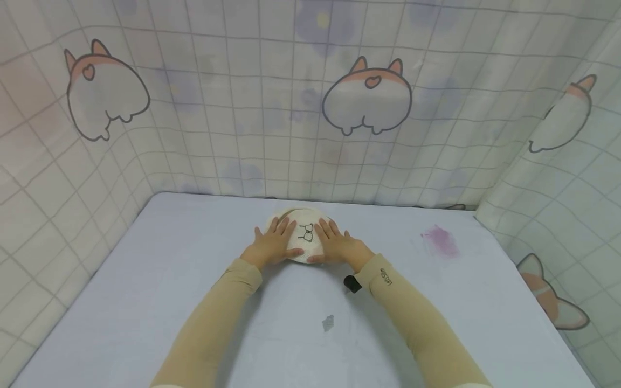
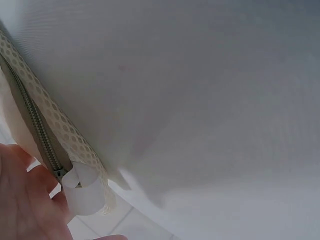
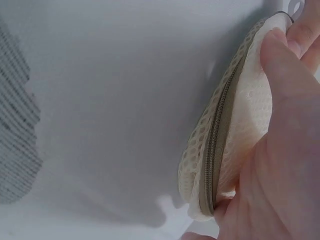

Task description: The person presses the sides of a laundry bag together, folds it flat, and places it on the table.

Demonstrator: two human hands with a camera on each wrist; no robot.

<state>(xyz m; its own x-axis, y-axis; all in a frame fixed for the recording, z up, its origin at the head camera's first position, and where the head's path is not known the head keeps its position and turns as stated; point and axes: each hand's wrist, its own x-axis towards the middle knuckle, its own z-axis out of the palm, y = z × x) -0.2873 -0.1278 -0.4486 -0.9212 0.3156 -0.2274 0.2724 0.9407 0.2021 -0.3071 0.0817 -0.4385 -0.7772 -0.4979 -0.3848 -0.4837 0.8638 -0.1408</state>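
A round cream mesh laundry bag point(image 1: 303, 253) with a small dark line drawing on top lies near the table's far edge. My left hand point(image 1: 274, 247) rests on its left side, fingers spread. Across from it, my right hand point(image 1: 339, 249) rests on the right side with spread fingers. A zipper point(image 2: 37, 122) runs along the bag's rim in the left wrist view, with a white tab point(image 2: 82, 190) by its end. The right wrist view shows the zipper closed along the honeycomb mesh point(image 3: 200, 135), and my thumb lies over the bag's top.
The white table point(image 1: 170, 269) meets a tile-patterned curtain point(image 1: 271, 108) with cartoon animals at the back and sides. A pink stain point(image 1: 441, 241) marks the right of the tabletop, and a grey patch point(image 1: 328, 323) the front. A small black object point(image 1: 352, 284) sits by the right cuff.
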